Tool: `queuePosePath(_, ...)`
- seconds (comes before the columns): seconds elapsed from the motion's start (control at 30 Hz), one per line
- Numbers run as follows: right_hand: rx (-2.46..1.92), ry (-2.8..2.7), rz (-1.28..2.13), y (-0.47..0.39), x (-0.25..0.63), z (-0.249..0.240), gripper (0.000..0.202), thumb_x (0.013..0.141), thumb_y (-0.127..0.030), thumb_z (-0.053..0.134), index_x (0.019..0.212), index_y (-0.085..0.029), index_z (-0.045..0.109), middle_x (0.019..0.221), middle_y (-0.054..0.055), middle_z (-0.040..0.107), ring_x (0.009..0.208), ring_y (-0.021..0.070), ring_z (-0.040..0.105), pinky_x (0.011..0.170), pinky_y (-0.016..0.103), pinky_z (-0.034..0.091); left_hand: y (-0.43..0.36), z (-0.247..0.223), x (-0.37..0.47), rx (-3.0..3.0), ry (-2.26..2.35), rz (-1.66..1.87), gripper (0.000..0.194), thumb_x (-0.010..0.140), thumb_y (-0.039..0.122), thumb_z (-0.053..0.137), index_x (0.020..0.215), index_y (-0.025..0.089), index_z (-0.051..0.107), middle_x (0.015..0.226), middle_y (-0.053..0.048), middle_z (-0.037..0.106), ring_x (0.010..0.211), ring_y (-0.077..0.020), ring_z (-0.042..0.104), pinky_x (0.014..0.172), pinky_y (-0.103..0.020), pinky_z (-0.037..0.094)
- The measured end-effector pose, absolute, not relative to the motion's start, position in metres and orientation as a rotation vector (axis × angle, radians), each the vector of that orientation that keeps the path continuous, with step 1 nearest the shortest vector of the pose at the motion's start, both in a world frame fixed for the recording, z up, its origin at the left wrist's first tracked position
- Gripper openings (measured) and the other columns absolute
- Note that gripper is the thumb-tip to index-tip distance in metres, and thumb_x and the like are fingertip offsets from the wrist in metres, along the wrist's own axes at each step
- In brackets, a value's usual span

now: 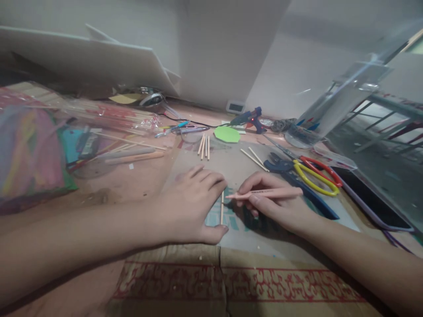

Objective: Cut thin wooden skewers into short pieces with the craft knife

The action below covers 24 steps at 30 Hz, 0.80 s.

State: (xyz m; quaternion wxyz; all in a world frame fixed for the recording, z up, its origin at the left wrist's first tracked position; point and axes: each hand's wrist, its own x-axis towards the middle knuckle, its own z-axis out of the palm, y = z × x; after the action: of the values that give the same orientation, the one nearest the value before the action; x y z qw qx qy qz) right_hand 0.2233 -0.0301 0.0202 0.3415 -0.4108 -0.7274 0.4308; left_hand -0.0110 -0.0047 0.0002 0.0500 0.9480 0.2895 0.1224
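My left hand (pixel 194 200) rests on the work sheet, its forefinger at the far end of a short wooden stick (pixel 222 211) and its thumb at the near end, keeping the stick steady between them. A pink marker pen (pixel 274 193) is gripped in my right hand (pixel 269 200), tilted almost flat, and its tip points left at the stick's middle. Whether the tip touches the wood I cannot tell. Several cut sticks (pixel 205 147) lie beyond my left hand. Two more short sticks (pixel 254 159) lie by dark-handled cutting pliers (pixel 280 165), just past my right hand.
Scissors (pixel 317 176) with red and yellow handles and a phone (pixel 373 198) lie at the right. Behind are a green octagonal piece (pixel 227 134), a blue glue gun (pixel 249 119) with a red light and a clear container (pixel 330 110). Plastic bags (pixel 33 154) fill the left.
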Motion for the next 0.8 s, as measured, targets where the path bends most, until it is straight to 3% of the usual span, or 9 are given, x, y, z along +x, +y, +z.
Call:
queuePosePath(0.3, -1.164, -1.944, 1.058, -0.030, 0.218, 0.025, 0.011, 0.092, -0.024, 0.065, 0.083, -0.019, 0.062, 0.074, 0.003, 0.072, 0.059, 0.0121, 0.068, 0.050, 0.020, 0.052, -0.003, -0.001, -0.012, 2.826, 0.900, 0.403, 0.079, 0.085, 0.073, 0.063, 0.138, 0.015, 0.053, 0.137, -0.017, 0.059, 0.129, -0.0385, 0.053, 0.110, -0.057, 0.039)
queuePosePath(0.53, -0.962, -2.155, 0.844, -0.033, 0.218, 0.024, 0.011, 0.095, -0.020, 0.059, 0.093, -0.019, 0.070, 0.089, 0.007, 0.075, 0.075, 0.0151, 0.075, 0.064, 0.023, 0.058, -0.004, 0.001, -0.011, 2.829, 0.905, 0.394, 0.078, 0.083, 0.074, 0.064, 0.132, 0.013, 0.058, 0.137, -0.018, 0.059, 0.129, -0.0392, 0.053, 0.110, -0.056, 0.040)
queuePosePath(0.8, -0.917, -2.249, 0.815, -0.034, 0.223, 0.017, 0.005, 0.096, -0.022, 0.060, 0.099, -0.019, 0.063, 0.091, 0.008, 0.077, 0.080, 0.0163, 0.075, 0.069, 0.024, 0.057, -0.005, 0.002, -0.011, 2.832, 0.908, 0.362, 0.080, 0.084, 0.069, 0.065, 0.137, 0.010, 0.055, 0.141, -0.021, 0.057, 0.131, -0.0402, 0.052, 0.116, -0.058, 0.035)
